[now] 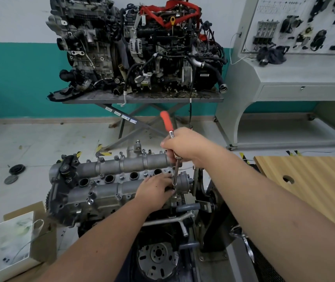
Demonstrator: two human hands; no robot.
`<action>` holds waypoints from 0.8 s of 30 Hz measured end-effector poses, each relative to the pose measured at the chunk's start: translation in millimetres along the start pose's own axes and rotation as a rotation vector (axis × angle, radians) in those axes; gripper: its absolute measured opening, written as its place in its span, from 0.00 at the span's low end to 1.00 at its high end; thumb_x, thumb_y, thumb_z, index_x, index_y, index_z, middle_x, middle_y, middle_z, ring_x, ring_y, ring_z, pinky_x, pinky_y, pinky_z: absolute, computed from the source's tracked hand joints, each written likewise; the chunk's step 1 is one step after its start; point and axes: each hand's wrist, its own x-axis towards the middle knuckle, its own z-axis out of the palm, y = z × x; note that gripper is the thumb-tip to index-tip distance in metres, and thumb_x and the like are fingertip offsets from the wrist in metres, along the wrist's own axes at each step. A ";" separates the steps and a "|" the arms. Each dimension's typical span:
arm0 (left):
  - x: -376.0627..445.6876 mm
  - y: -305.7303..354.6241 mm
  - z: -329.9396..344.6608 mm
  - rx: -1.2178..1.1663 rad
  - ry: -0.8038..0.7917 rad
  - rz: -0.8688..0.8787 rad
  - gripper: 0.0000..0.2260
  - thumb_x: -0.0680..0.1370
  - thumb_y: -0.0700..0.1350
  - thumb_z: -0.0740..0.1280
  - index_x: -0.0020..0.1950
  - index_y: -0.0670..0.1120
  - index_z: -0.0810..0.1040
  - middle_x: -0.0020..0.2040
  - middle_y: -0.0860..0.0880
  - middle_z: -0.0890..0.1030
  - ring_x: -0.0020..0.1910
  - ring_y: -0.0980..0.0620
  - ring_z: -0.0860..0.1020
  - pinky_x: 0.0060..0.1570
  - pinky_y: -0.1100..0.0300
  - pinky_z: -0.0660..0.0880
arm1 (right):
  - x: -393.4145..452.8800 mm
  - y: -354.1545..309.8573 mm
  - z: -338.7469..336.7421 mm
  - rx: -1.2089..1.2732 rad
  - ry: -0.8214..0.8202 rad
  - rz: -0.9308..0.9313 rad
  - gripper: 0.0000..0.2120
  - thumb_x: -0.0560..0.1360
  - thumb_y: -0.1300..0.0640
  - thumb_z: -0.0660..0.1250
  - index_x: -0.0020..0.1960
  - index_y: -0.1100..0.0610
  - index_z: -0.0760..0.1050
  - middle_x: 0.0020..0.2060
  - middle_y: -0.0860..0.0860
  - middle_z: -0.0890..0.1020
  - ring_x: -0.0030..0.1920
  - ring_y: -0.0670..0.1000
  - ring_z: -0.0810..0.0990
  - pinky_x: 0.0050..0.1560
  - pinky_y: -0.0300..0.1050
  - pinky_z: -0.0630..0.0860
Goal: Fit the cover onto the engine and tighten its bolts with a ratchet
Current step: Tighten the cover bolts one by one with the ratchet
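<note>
- My right hand (180,146) is closed around the ratchet (171,147) near its head, with the red handle (166,120) sticking up and away from me, tilted a little to the left.
- From under that fist a thin metal shaft (175,175) drops almost straight down to the right end of the cover (109,180).
- My left hand (155,190) lies on the cover's right end, fingers curled and pinching round the bottom of the shaft — what sits at the tip is hidden under my fingers, so I cannot tell whether it is on a bolt.
- The cover is on top of the engine (109,208), a grey casting running left to right, with four round holes in a row down its middle and small bolts (117,195) dotted along its edges.
- The engine hangs on a black stand (209,200) at its right end; a toothed wheel (157,259) shows below, near me.
- To the right lies a wooden board (313,184) with a round hole in it.
- At the near left a white box (10,241) sits on cardboard.
- Far off, two more engines (134,47) stand on a grey lift table (142,98) — a red strap (191,7) is draped over the right one.
</note>
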 end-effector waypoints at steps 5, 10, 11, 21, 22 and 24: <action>-0.7 -1.3 1.1 -0.004 0.005 0.002 0.05 0.80 0.52 0.65 0.45 0.55 0.75 0.57 0.61 0.73 0.62 0.53 0.73 0.59 0.50 0.69 | -0.1 -12.0 4.3 0.070 0.037 0.013 0.06 0.81 0.61 0.62 0.48 0.63 0.73 0.25 0.50 0.76 0.23 0.48 0.75 0.28 0.38 0.74; -0.9 -0.6 0.7 -0.004 0.023 0.027 0.07 0.80 0.52 0.65 0.43 0.57 0.69 0.54 0.63 0.71 0.60 0.53 0.73 0.52 0.53 0.64 | 7.8 -2.1 22.2 0.688 0.086 0.162 0.03 0.80 0.59 0.65 0.49 0.56 0.72 0.22 0.47 0.69 0.26 0.46 0.68 0.26 0.35 0.68; -1.1 -0.9 0.7 -0.010 0.025 0.027 0.08 0.80 0.52 0.65 0.43 0.57 0.69 0.54 0.62 0.71 0.60 0.53 0.73 0.52 0.54 0.63 | 8.7 -1.3 22.3 0.690 0.093 0.164 0.03 0.80 0.58 0.65 0.49 0.55 0.72 0.22 0.46 0.69 0.26 0.46 0.68 0.27 0.37 0.68; 1.1 -1.2 1.1 -0.013 -0.015 -0.018 0.07 0.81 0.53 0.64 0.53 0.52 0.79 0.66 0.56 0.74 0.67 0.52 0.70 0.68 0.46 0.66 | 9.2 8.6 24.0 0.639 0.006 0.083 0.06 0.79 0.57 0.67 0.52 0.59 0.75 0.23 0.47 0.71 0.21 0.45 0.66 0.29 0.39 0.67; 1.2 -1.5 1.1 -0.011 -0.019 -0.015 0.07 0.81 0.53 0.64 0.53 0.52 0.79 0.67 0.57 0.74 0.67 0.52 0.70 0.69 0.46 0.65 | 8.3 10.0 24.5 0.652 0.006 0.073 0.09 0.79 0.57 0.67 0.54 0.62 0.76 0.23 0.48 0.72 0.21 0.46 0.66 0.29 0.40 0.66; 1.9 -1.9 1.3 -0.015 -0.016 -0.010 0.07 0.81 0.52 0.64 0.53 0.52 0.79 0.67 0.57 0.74 0.67 0.52 0.70 0.69 0.46 0.65 | 7.0 13.4 24.4 0.709 0.014 0.050 0.13 0.79 0.58 0.66 0.58 0.65 0.75 0.24 0.49 0.73 0.22 0.47 0.67 0.29 0.41 0.66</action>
